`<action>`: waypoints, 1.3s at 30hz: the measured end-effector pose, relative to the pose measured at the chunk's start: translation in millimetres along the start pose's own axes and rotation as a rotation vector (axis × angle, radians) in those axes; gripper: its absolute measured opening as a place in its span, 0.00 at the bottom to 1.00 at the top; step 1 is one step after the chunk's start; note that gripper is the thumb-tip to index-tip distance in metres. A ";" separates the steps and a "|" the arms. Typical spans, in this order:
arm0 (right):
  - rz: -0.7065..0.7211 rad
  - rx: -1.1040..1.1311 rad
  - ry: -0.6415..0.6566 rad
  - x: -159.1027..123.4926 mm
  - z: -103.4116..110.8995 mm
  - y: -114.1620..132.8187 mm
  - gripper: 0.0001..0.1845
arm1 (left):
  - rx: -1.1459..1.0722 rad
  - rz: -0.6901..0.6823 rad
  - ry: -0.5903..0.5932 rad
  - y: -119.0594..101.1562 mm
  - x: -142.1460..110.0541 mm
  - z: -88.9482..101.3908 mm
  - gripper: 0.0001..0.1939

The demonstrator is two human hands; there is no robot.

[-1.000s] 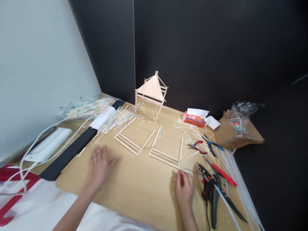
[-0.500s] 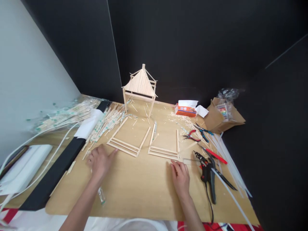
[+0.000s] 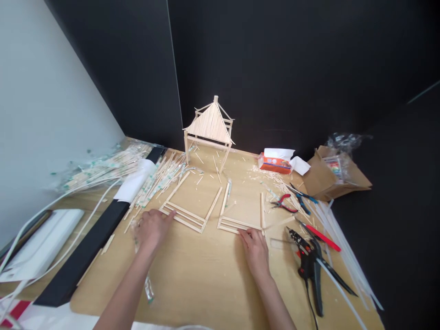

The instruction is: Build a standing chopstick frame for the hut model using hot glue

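Observation:
My left hand point(image 3: 151, 230) rests on the near left corner of a flat frame of wooden sticks point(image 3: 187, 216), with its fingertips on the sticks. My right hand point(image 3: 255, 253) has its fingertips on the near edge of a second stick frame point(image 3: 239, 224). Neither hand visibly holds anything. Both frames lie flat on a light wooden board point(image 3: 192, 275). Behind them stands a small stick house point(image 3: 209, 127) with a slanted, close-laid roof.
A heap of loose sticks point(image 3: 160, 181) lies at the left of the board, beside a black strip point(image 3: 80, 252). To the right are pliers point(image 3: 283, 204), a black glue gun point(image 3: 309, 261), long white rods point(image 3: 343, 252), a small orange box point(image 3: 275, 164) and a cardboard box point(image 3: 330, 176).
My left hand has moved forward onto the corner of the left frame. My right fingertips now touch the right frame. The whole view has shifted slightly as my head moved.

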State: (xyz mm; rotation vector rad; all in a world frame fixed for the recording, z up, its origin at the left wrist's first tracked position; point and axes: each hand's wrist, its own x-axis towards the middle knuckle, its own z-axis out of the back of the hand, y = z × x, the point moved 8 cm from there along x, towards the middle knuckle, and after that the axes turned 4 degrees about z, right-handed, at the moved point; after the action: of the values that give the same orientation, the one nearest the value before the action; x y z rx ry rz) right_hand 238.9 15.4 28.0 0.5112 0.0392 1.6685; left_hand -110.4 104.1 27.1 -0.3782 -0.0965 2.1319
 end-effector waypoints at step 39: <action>0.228 0.126 0.055 40.3 147.4 30.2 0.11 | -0.532 -0.551 -0.248 -107.6 -46.4 160.2 0.17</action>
State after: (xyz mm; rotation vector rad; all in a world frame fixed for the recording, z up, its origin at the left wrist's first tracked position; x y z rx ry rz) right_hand 259.5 9.5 182.3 0.5820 0.1315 1.9118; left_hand -49.1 138.1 212.8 -0.3397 -0.8257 1.5701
